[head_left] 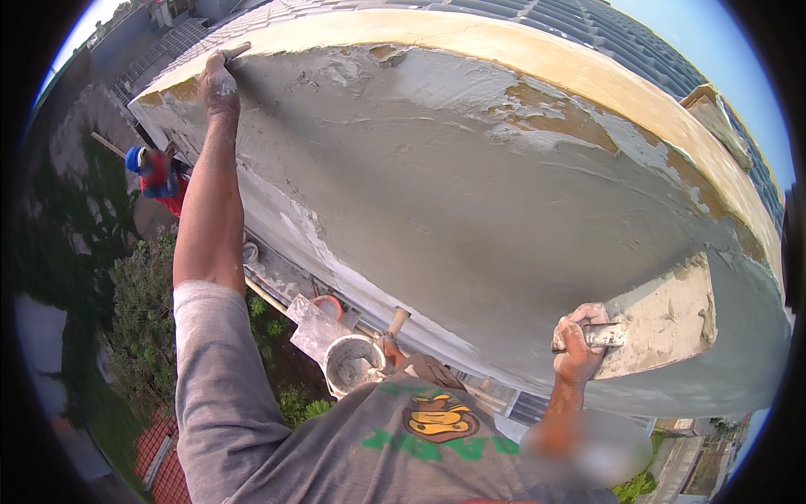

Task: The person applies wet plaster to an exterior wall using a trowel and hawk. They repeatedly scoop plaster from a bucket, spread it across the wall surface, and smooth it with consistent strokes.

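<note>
Before me stretches a wall (437, 185) coated in wet grey plaster, with a pale yellow ledge (470, 32) along its top. My left hand (220, 88) is at the ledge's far left end, its fingers hooked over the edge. At the lower right, my right hand (579, 340) is closed round the handle of a plastering trowel (667, 315). The broad blade, smeared with plaster, is tilted against or very near the wall; whether it touches cannot be made out. Near the ledge, bare ochre patches (562, 118) show through the coat.
Below me a bucket (329, 370) holds grey mix, beside a whitish board (312, 329) and a red-rimmed container (332, 304). Down at the left is another person (168, 178) in a blue cap. Tiled roofing (554, 13) lies behind the ledge; trees (143, 290) and a red roof (159, 454) are far below.
</note>
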A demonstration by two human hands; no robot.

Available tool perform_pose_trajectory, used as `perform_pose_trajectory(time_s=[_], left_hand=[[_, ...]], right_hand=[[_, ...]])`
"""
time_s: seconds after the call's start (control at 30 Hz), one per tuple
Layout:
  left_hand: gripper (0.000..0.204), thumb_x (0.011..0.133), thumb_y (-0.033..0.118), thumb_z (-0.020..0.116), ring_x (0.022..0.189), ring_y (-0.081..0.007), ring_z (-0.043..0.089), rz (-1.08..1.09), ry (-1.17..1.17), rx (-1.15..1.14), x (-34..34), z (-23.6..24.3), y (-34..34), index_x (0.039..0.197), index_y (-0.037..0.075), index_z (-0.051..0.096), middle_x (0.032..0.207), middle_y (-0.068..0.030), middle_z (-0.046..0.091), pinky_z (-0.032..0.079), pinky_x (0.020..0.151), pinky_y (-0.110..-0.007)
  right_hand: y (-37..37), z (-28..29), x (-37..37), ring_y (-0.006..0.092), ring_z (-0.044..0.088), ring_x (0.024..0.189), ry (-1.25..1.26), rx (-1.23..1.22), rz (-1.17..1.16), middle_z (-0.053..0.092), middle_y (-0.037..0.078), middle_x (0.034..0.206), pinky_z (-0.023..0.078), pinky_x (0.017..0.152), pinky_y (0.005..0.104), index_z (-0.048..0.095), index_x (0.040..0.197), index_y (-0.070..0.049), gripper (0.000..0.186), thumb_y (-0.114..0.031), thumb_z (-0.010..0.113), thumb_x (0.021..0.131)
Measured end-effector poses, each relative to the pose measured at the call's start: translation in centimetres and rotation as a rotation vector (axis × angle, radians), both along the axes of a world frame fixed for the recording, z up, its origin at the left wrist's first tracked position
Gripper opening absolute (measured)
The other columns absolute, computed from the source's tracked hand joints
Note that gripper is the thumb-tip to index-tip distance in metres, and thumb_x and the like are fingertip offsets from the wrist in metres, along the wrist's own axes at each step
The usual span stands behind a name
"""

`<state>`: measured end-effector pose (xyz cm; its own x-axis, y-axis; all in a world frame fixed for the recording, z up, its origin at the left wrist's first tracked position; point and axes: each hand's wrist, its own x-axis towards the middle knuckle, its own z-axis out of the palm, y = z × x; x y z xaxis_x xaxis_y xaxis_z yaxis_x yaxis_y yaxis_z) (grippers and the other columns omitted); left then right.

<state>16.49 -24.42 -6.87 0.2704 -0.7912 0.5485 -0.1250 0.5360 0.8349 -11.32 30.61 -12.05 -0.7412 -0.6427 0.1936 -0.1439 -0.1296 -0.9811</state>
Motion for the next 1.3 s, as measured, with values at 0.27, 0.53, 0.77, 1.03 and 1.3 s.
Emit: perform_pose_trajectory(time_s=[0.27,0.53,0.77,1.03,1.3], left_hand=[[0.047,0.091,0.036,0.037,0.095,-0.0184,0.057,-0.07,-0.034,-0.117,-0.5,-0.1,-0.2,0.099,0.011,0.076,0.098,-0.008,0.069,0.039,0.091,-0.03],[0.037,0.092,0.033,0.048,0.082,-0.0134,0.047,-0.109,0.008,-0.115,-0.1,0.4,0.9,0.086,0.002,0.067,0.083,0.0003,0.056,0.037,0.081,-0.028],[0.046,0.092,0.037,0.038,0.093,-0.0217,0.057,0.007,-0.04,-0.126,1.0,-1.1,-2.6,0.099,0.012,0.076,0.099,-0.0143,0.069,0.039,0.093,-0.03],[0.046,0.091,0.031,0.037,0.092,-0.0198,0.055,-0.134,0.006,-0.128,-0.7,-0.1,0.5,0.099,0.004,0.075,0.1,-0.0091,0.068,0.038,0.093,-0.029],[0.052,0.093,0.032,0.032,0.102,-0.0173,0.052,-0.107,-0.087,-0.169,0.3,0.5,1.0,0.102,0.004,0.074,0.109,-0.008,0.068,0.031,0.101,-0.028]], right_hand=[[-11.2,-12.3,6.7,0.0222,0.056,0.069,0.909,0.656,0.226,0.058,0.008,0.073,0.046,0.065,0.0369,0.058,0.074,-0.005,0.004,-0.008,0.061,0.074],[-12.6,-9.5,2.1,0.0143,0.049,0.066,0.285,0.698,0.541,0.049,0.001,0.068,0.04,0.06,0.0309,0.054,0.071,-0.007,0.015,-0.003,0.066,0.064],[-4.5,-1.4,-0.6,0.0094,0.046,0.066,0.138,0.522,0.309,0.048,0.0,0.075,0.039,0.061,0.026,0.05,0.073,-0.007,0.019,0.005,0.063,0.067],[-12.7,-11.7,6.9,0.0135,0.05,0.063,0.582,0.368,0.277,0.047,0.002,0.066,0.042,0.061,0.0312,0.049,0.073,-0.006,0.018,-0.002,0.066,0.073],[-25.6,-16.9,13.7,0.0288,0.06,0.066,0.845,0.09,0.049,0.058,0.012,0.069,0.046,0.062,0.0406,0.058,0.078,-0.004,0.004,-0.004,0.06,0.075]])
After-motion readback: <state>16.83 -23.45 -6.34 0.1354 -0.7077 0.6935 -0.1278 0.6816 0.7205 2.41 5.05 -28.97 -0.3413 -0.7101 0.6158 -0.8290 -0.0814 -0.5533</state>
